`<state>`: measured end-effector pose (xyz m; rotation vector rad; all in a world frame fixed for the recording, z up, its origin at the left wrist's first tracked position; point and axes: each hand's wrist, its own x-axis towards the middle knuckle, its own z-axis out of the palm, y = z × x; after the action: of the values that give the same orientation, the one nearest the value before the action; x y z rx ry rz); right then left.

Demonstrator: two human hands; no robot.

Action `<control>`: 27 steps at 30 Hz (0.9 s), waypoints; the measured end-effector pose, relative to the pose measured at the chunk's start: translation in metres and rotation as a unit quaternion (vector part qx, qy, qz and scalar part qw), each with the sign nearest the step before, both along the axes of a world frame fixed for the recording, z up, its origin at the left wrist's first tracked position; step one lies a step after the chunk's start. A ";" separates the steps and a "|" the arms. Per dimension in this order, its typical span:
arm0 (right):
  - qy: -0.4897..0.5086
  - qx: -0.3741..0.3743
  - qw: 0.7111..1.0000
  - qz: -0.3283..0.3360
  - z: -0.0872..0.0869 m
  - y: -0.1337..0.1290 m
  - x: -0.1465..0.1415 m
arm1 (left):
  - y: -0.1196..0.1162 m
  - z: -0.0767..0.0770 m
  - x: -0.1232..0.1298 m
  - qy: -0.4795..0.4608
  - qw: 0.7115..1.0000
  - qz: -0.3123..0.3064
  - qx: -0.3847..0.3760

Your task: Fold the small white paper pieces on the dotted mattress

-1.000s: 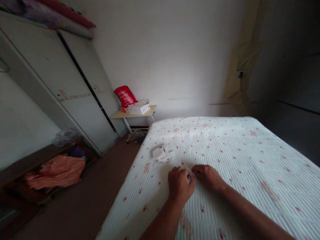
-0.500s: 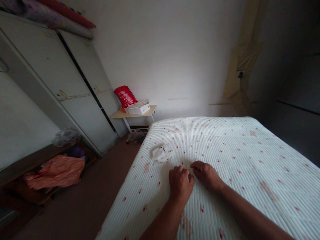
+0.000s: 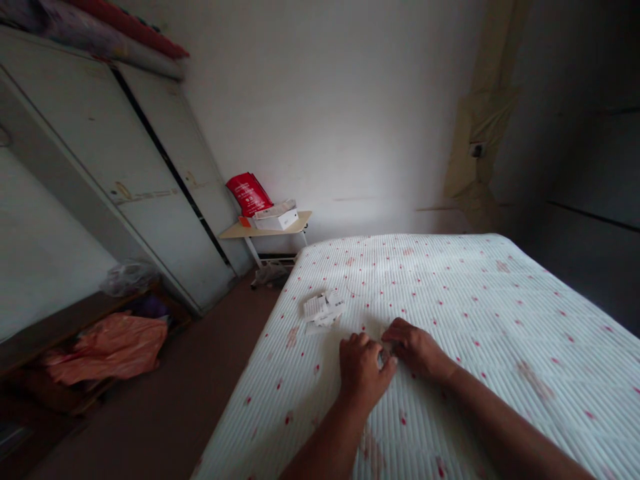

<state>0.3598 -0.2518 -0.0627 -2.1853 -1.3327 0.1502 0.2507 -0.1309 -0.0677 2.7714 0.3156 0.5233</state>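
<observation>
Beyond the left hand [image 3: 367,367] and right hand [image 3: 417,350], both grips unclear: white paper scraps [image 3: 327,308].

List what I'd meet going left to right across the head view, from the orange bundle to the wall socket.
Orange bundle → red bag → paper scraps → left hand → right hand → wall socket.
</observation>
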 end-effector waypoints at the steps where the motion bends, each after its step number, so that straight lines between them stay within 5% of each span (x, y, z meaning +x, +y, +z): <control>1: -0.008 -0.003 1.000 -0.003 -0.002 0.000 0.001 | -0.001 0.000 0.000 -0.001 1.000 0.002 0.003; 14: -0.092 -0.023 0.996 -0.003 0.000 -0.003 0.004 | 0.004 -0.003 0.001 0.007 1.000 -0.016 0.004; 27: -0.055 0.002 0.998 0.000 0.000 0.000 0.001 | 0.011 -0.005 0.008 -0.003 1.000 0.024 -0.018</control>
<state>0.3606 -0.2520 -0.0624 -2.2179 -1.3909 0.0265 0.2583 -0.1199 -0.0731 2.7322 0.3885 0.5330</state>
